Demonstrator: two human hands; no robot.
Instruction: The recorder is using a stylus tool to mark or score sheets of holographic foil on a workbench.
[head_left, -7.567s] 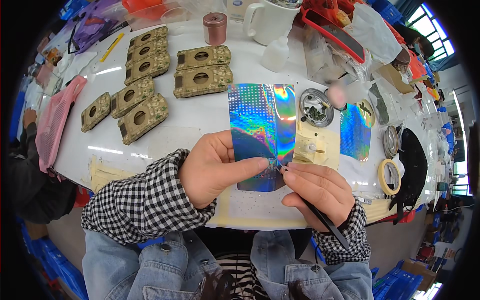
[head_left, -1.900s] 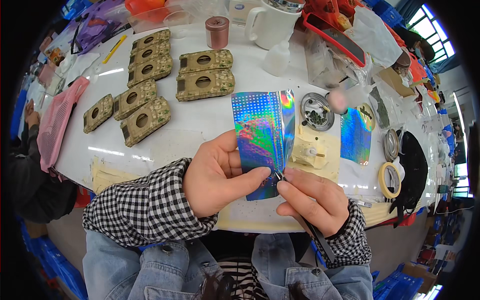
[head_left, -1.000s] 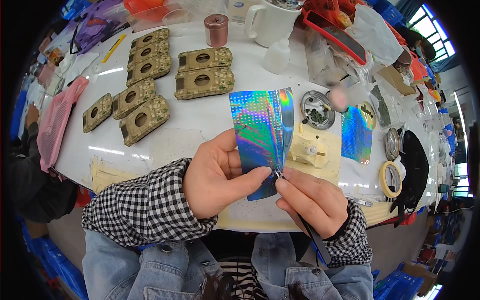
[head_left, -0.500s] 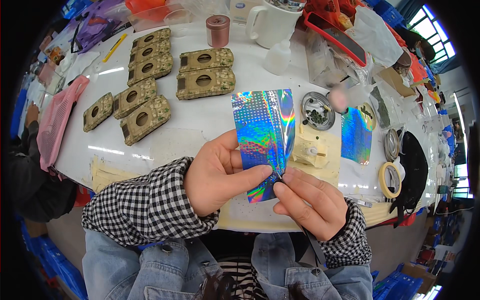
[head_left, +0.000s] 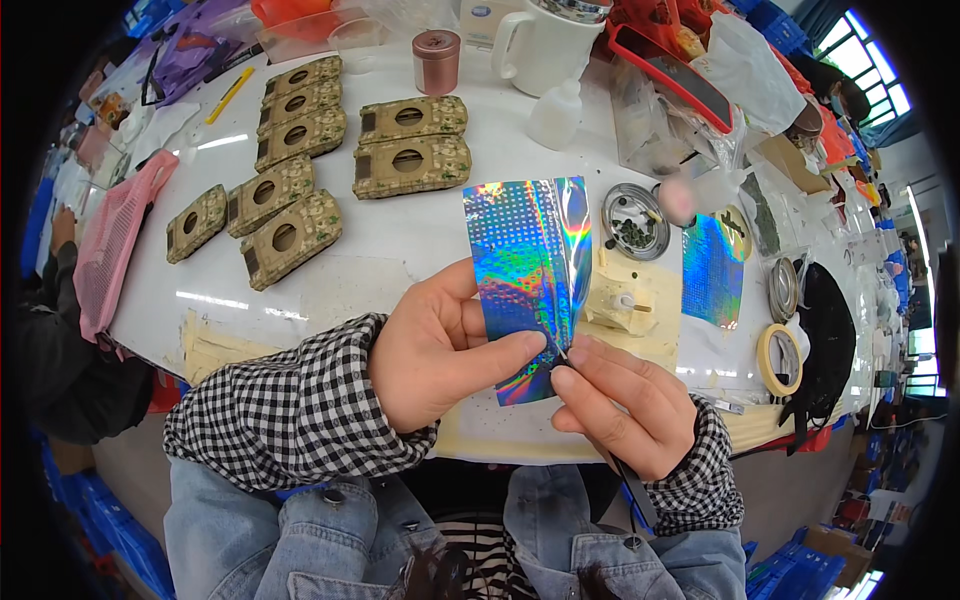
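Note:
My left hand [head_left: 435,350] grips a shiny holographic sheet [head_left: 525,250] by its lower left part, thumb in front and fingers behind. Rows of small square marks cover the sheet's upper part, and its right side is creased. Close to the sheet's lower right edge, my right hand [head_left: 630,400] pinches slim dark tweezers [head_left: 636,497]; their tail hangs below the palm, and the tips meet the sheet beside my left thumb. What lies between the tips is too small to tell. Just beyond, a round metal dish [head_left: 640,207] holds small dark green pieces.
Several camouflage model tank hulls [head_left: 410,170] stand at the left. A second holographic sheet [head_left: 712,270], a tape roll [head_left: 779,360] and a yellowish block [head_left: 618,303] lie to the right. Farther back are a white mug [head_left: 550,50], a pink tin [head_left: 436,65] and a red-cased phone [head_left: 672,75].
The sheet has tilted slightly, its right edge shifting a little right. The tweezers' tail has swung slightly right as my right hand turned a little. My left hand has barely moved.

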